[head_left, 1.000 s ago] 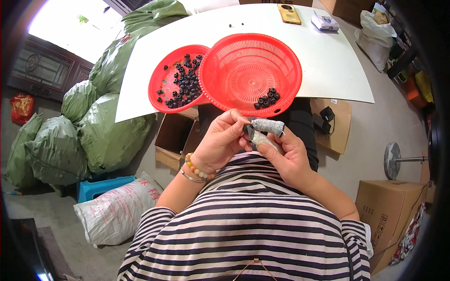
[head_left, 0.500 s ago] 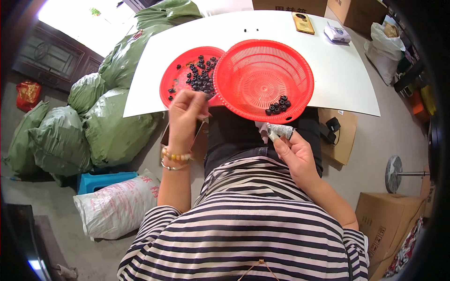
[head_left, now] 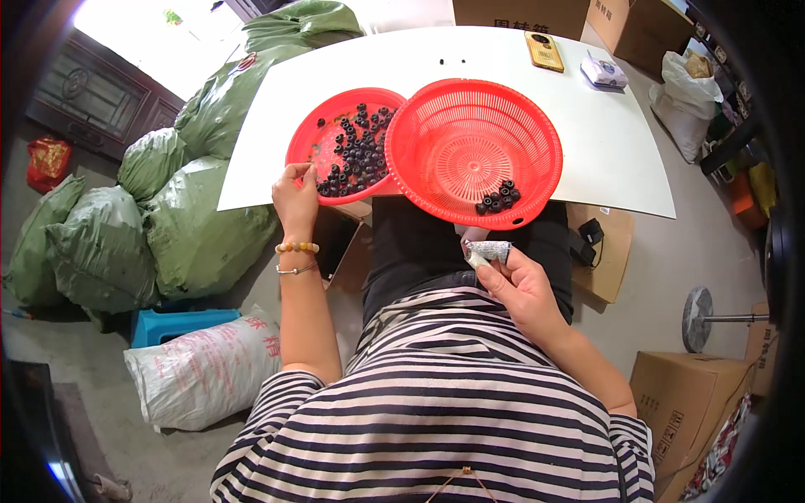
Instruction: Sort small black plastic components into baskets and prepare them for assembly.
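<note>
Bright daylight from upper left, overexposed glare there, soft shadows, sharp centre, dark fisheye-bent rim

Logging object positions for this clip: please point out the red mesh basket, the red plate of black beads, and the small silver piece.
red mesh basket (head_left: pixel 470 151), head view, bare mesh floor.
red plate (head_left: pixel 312 138), head view, left rim.
silver piece (head_left: pixel 486 250), head view, its middle.

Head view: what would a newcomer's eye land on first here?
Two red baskets on the white table: the left one full of small black pieces, the right one nearly bare. The left hand reaches into the full one; the right hand holds a silvery roll at the lap.
</note>
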`<state>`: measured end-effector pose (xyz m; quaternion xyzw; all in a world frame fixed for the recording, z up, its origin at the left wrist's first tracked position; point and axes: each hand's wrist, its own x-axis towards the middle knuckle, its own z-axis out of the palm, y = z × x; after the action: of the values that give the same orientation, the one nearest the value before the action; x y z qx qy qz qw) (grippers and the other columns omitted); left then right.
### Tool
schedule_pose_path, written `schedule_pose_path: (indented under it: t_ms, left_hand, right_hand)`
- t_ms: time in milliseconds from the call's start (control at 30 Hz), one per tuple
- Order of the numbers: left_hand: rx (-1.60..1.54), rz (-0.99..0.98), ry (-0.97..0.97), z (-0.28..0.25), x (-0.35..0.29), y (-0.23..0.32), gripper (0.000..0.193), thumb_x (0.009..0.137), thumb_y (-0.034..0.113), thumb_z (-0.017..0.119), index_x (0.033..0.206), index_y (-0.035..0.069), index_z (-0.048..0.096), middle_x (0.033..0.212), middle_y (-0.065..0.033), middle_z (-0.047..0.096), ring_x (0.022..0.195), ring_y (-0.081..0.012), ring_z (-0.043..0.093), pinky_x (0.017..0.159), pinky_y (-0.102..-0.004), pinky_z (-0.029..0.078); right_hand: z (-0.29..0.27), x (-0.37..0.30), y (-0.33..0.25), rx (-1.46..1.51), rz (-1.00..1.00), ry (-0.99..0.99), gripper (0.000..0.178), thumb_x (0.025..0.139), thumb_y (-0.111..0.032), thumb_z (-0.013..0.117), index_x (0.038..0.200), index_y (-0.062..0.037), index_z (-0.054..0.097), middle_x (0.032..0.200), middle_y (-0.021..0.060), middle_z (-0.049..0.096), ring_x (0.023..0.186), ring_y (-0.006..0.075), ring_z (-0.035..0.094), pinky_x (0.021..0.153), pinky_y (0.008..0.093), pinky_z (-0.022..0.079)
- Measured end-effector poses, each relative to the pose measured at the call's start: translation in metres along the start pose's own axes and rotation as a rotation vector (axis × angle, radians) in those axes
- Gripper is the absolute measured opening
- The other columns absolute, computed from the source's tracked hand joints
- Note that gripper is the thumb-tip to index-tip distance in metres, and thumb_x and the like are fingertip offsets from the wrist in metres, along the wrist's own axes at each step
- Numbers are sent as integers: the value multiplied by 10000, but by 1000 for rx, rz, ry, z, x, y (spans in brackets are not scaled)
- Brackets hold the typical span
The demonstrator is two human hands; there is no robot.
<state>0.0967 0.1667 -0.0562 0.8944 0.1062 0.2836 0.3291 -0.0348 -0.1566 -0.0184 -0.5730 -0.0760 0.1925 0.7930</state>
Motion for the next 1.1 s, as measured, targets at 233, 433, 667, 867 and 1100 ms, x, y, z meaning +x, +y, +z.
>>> schedule_pose_path:
  t_ms: [233, 433, 667, 867, 1100]
  left_hand:
    - [-252, 261, -73, 3, -7, 85, 128, 739, 148, 629, 785, 29, 633, 739, -109, 626, 737, -242, 586, 696, -325, 440]
    - [-354, 703, -658, 27, -26, 167, 133, 724, 68, 617, 841, 5, 605, 798, -121, 603, 783, -244, 575, 720, -317, 439]
    - [-164, 798, -1116, 94, -43, 184, 273, 710, 62, 595, 981, 39, 570, 860, -154, 568, 827, -302, 565, 740, -377, 443]
    - [69, 836, -1211, 107, -45, 184, 239, 711, 85, 580, 945, 37, 571, 893, -172, 546, 863, -336, 548, 748, -391, 438]
    - [127, 770, -1379, 96, -26, 173, 250, 679, 174, 663, 876, 30, 611, 827, -141, 622, 802, -305, 587, 692, -367, 463]
  right_hand:
    - [2, 1, 1, -13, 11, -29, 300, 881, -145, 509, 1139, 5, 484, 1012, 5, 542, 863, 43, 470, 773, 201, 387]
    - [-2, -3, 2, -62, 9, -14, 305, 874, -135, 515, 1137, 19, 490, 1071, 40, 553, 940, 71, 491, 837, 226, 386]
    - [-9, -8, -4, 102, -148, 83, 386, 902, -186, 457, 1244, -31, 372, 741, -54, 417, 601, 18, 331, 534, 151, 268]
    - [-10, 0, -6, 104, -55, 359, 347, 913, -216, 411, 1248, -128, 387, 684, -41, 435, 513, 12, 318, 436, 149, 219]
    - [-15, 5, 2, 138, -49, 373, 317, 910, -227, 427, 1216, -143, 405, 688, -42, 457, 481, 9, 318, 422, 155, 216]
